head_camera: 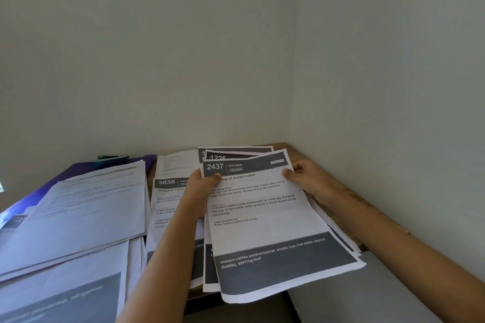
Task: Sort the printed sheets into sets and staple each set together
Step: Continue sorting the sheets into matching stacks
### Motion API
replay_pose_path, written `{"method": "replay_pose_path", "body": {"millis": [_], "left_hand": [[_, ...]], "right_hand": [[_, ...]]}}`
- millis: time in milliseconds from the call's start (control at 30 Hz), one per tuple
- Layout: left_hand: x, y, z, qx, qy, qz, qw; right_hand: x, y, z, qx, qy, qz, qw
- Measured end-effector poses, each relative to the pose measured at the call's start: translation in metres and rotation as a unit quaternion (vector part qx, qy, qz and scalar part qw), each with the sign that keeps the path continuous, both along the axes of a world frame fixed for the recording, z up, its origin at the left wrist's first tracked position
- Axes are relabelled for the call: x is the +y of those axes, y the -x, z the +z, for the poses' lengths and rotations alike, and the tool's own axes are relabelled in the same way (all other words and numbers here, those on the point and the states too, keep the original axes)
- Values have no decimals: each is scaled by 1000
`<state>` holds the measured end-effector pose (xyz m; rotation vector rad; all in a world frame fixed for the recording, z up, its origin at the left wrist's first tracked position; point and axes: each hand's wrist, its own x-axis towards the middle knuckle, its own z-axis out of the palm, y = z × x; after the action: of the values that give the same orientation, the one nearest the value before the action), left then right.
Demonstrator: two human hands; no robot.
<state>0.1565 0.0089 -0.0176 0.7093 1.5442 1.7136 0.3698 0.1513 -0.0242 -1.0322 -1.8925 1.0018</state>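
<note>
2437 sheet just right of the 3638 sheet, atop a loose fan; left hand and right hand pinch its top corners, thumbs above, fingers likely clamped beneath, hidden. Long axis runs away from the person, header farthest. Check headers match, square edges before stapling.

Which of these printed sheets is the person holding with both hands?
The sheet numbered 2437, headed KITCHEN: left hand and right hand pinch its top corners. Sheet 3638 lies to its left, 1226 behind.
</note>
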Motion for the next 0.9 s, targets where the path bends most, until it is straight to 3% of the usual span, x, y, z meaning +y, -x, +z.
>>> {"method": "replay_pose_path", "body": {"millis": [400,633,900], "left_hand": [[2,0,0,18,3,2,1000],[0,-2,2,5,-11,2,1000],[-1,0,0,-1,-10,26,1000]], "right_hand": [[2,-1,0,-55,12,6,998],[-2,7,7,87,8,10,996],[-2,3,-1,84,51,82,992]]}}
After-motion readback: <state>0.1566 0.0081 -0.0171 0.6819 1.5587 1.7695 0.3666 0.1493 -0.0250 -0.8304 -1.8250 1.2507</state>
